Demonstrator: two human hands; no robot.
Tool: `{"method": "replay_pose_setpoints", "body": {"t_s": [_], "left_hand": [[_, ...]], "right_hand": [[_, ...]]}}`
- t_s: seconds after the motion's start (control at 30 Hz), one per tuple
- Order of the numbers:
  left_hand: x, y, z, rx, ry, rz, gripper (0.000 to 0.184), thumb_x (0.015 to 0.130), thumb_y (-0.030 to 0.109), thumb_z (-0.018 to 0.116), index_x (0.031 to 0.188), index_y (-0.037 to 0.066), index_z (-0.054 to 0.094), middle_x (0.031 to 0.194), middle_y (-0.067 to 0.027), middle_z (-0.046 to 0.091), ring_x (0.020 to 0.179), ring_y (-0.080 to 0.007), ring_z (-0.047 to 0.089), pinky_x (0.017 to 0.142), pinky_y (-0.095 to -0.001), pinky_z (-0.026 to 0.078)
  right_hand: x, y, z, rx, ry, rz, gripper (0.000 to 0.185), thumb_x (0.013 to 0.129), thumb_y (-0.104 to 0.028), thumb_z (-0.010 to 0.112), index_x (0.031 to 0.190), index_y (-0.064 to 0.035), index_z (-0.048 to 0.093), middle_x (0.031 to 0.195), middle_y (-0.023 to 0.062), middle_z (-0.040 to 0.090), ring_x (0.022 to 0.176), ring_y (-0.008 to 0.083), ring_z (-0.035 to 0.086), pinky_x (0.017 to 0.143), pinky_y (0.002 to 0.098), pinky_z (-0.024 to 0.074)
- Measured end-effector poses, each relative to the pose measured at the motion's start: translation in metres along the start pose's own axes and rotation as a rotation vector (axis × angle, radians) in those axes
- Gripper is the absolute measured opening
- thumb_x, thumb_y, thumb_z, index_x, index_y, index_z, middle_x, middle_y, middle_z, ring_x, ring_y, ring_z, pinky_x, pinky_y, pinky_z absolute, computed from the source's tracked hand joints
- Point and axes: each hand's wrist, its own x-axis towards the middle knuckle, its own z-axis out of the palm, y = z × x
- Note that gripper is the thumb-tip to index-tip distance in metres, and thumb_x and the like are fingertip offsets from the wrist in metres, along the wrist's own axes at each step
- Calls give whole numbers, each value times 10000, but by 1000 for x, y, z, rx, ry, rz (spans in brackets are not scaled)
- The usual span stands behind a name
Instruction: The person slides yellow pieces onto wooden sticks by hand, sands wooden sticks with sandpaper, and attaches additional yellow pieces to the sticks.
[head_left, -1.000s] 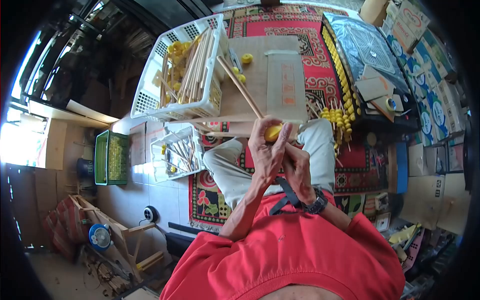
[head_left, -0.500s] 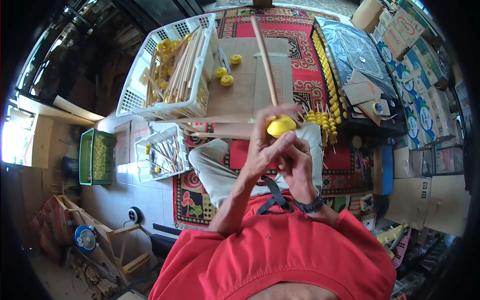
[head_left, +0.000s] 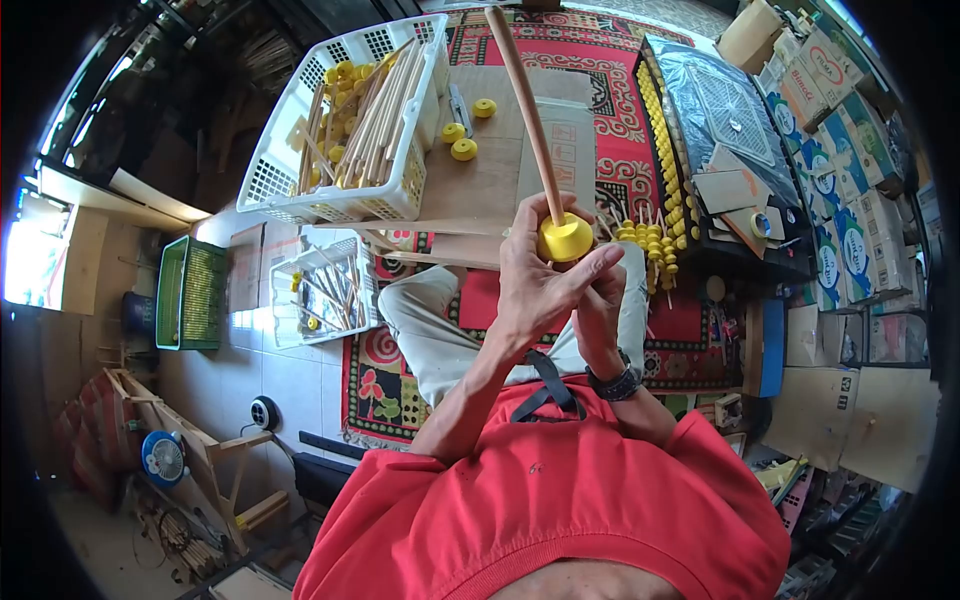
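Note:
A long wooden stick (head_left: 530,115) rises away from me, its near end in a round yellow knob (head_left: 564,238). My left hand (head_left: 532,285) is closed round the knob, its fingers on the far side and its thumb stretched across the near side. Just below and to the right, my right hand (head_left: 598,318) is closed against the underside of the knob and my left thumb. Its fingertips are partly hidden, so what it grips cannot be made out. Several loose yellow knobs (head_left: 463,149) lie on the brown board ahead.
A white basket (head_left: 405,190) of sticks and yellow knobs stands ahead left, with a smaller white basket (head_left: 290,335) nearer me. Farther left is a green crate (head_left: 178,342). On the right are strung yellow knobs (head_left: 655,250), a plastic-covered box (head_left: 690,85) and stacked cartons (head_left: 850,245).
The stick and yellow knob have tilted, so the knob's top with the stick entering it now shows. My left hand has turned and its fingers have settled round the knob. The view has shifted slightly.

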Motion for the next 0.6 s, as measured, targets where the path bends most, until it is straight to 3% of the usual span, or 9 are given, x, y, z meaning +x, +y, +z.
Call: {"method": "replay_pose_setpoints", "body": {"t_s": [0.2, 0.23, 0.33, 0.4, 0.43, 0.5, 0.6], "left_hand": [[6, -21, 3, -46, 37, -74, 364, 778, 115, 773, 1017, 26, 512, 807, -40, 607, 716, -76, 579, 627, -233, 499], [5, -24, 3, -77, 8, -143, 434, 775, 157, 775, 1068, 16, 488, 874, -60, 608, 751, -106, 590, 673, -255, 505], [11, -56, -7, 124, -101, 23, 682, 769, 321, 748, 1239, -28, 397, 1093, -167, 564, 998, -215, 580, 800, -353, 500], [29, -81, -22, 20, -6, -129, 656, 781, 293, 732, 1261, -18, 410, 1105, -164, 568, 1037, -217, 565, 860, -348, 485], [43, -92, -32, -32, 38, -207, 644, 787, 279, 725, 1271, -13, 417, 1110, -163, 570, 1057, -219, 557, 889, -346, 477], [87, -114, -61, 600, 66, -139, 554, 790, 259, 697, 1221, -25, 497, 1148, -195, 570, 1076, -272, 561, 911, -361, 465], [161, -174, -104, 915, 32, 92, 492, 757, 204, 680, 1174, -12, 534, 1158, -222, 560, 1052, -342, 551, 942, -399, 425]], "right_hand": [[-1, 5, -5, -60, 13, 104, 170, 907, -148, 612, 805, -12, 615, 629, -50, 530, 523, 7, 443, 455, 174, 331], [-2, 6, -10, -78, 31, 127, 169, 908, -153, 611, 810, -14, 613, 626, -50, 527, 516, 7, 440, 453, 175, 329], [-7, 24, -32, -79, 117, 220, 179, 929, -182, 584, 844, -30, 627, 602, -52, 513, 460, -7, 360, 409, 181, 234], [-9, 22, -44, -166, 192, 295, 239, 963, -227, 531, 927, -24, 652, 570, -42, 497, 426, -15, 267, 389, 184, 149], [-12, 12, -48, -173, 211, 353, 283, 980, -251, 488, 965, -21, 651, 576, -26, 498, 424, -8, 253, 389, 181, 157], [-20, 6, -66, -239, 233, 372, 316, 987, -269, 464, 985, -11, 649, 587, -14, 503, 424, -6, 249, 388, 181, 161], [-32, 3, -92, -349, 282, 370, 331, 991, -256, 444, 984, 5, 647, 584, 1, 523, 422, -4, 252, 391, 186, 166]]}}
